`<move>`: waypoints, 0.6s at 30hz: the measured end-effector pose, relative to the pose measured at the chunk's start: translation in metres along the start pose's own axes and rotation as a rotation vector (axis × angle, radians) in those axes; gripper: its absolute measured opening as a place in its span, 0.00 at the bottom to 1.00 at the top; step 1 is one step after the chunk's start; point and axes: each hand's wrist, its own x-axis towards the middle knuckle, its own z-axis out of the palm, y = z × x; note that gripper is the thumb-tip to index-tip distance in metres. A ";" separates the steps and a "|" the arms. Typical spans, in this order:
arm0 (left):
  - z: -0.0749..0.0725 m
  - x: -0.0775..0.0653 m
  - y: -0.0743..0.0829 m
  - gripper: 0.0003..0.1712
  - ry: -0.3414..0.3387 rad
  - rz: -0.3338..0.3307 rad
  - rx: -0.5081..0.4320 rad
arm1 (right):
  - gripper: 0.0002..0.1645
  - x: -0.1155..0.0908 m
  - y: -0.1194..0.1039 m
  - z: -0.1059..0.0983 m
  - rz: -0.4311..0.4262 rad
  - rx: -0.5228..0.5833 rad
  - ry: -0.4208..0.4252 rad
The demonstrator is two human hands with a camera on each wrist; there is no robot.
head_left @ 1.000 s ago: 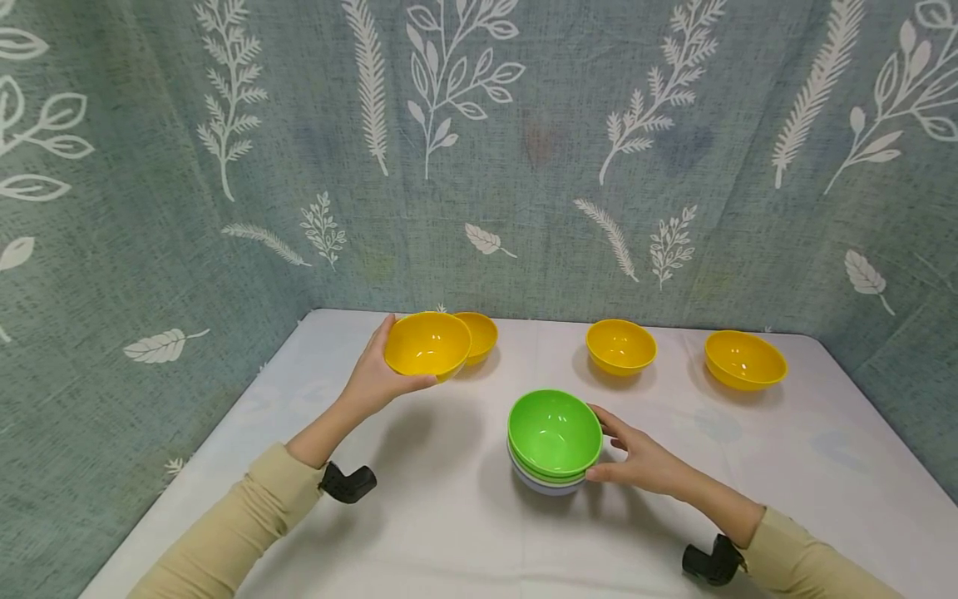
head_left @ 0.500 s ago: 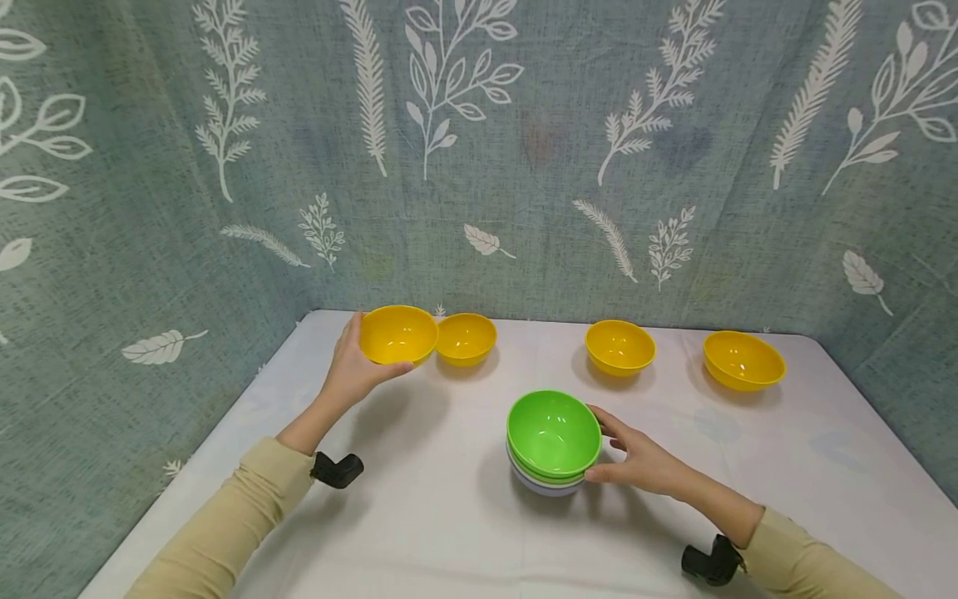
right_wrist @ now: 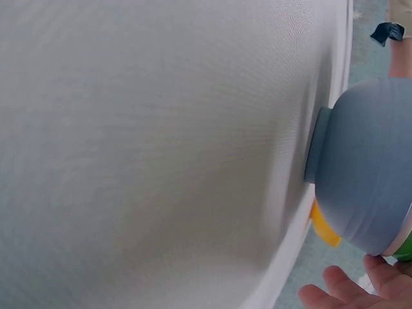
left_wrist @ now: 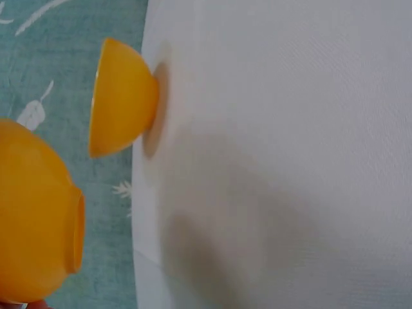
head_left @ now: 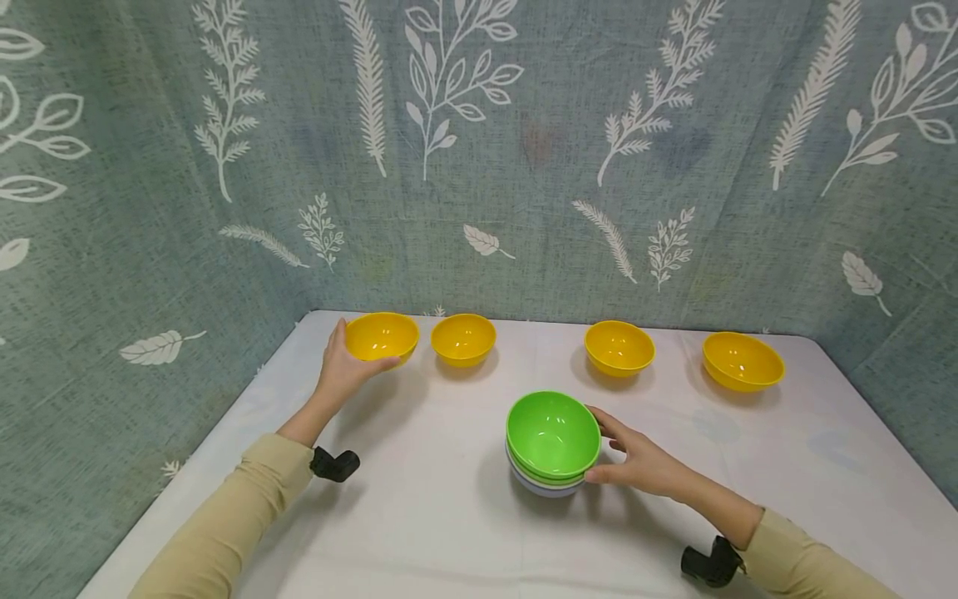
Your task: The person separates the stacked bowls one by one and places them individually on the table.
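Observation:
My left hand (head_left: 346,373) grips a yellow bowl (head_left: 383,334) at the back left, thumb along its near side and fingers round the left. In the left wrist view that bowl's foot (left_wrist: 77,228) shows apart from the white cloth. Just right of it stands another yellow bowl (head_left: 464,341). In the middle is a stack with a bright green bowl (head_left: 552,434) on top and a lavender bowl (head_left: 548,489) at the bottom. My right hand (head_left: 642,459) holds the stack's right side, thumb in front and fingers behind; its fingertips (right_wrist: 374,264) reach the rims.
Two more yellow bowls stand farther right, one yellow bowl (head_left: 619,349) behind the stack and another yellow bowl (head_left: 743,363) near the back right corner. A leaf-patterned curtain (head_left: 479,166) hangs behind the white-clothed table (head_left: 434,516) and along its sides.
My left hand has carried its yellow bowl leftward and, lately, lower, away from in front of the neighbouring yellow bowl. The right hand and the stack stay in place.

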 end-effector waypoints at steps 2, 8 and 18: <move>0.001 0.002 -0.004 0.69 0.009 -0.016 0.012 | 0.54 0.000 0.000 0.000 0.004 -0.003 0.000; 0.003 0.010 -0.016 0.70 0.029 -0.030 0.061 | 0.53 0.000 -0.001 0.000 0.006 -0.002 -0.001; 0.006 0.024 -0.031 0.70 0.034 -0.095 0.071 | 0.52 -0.001 -0.001 -0.001 -0.022 0.005 -0.003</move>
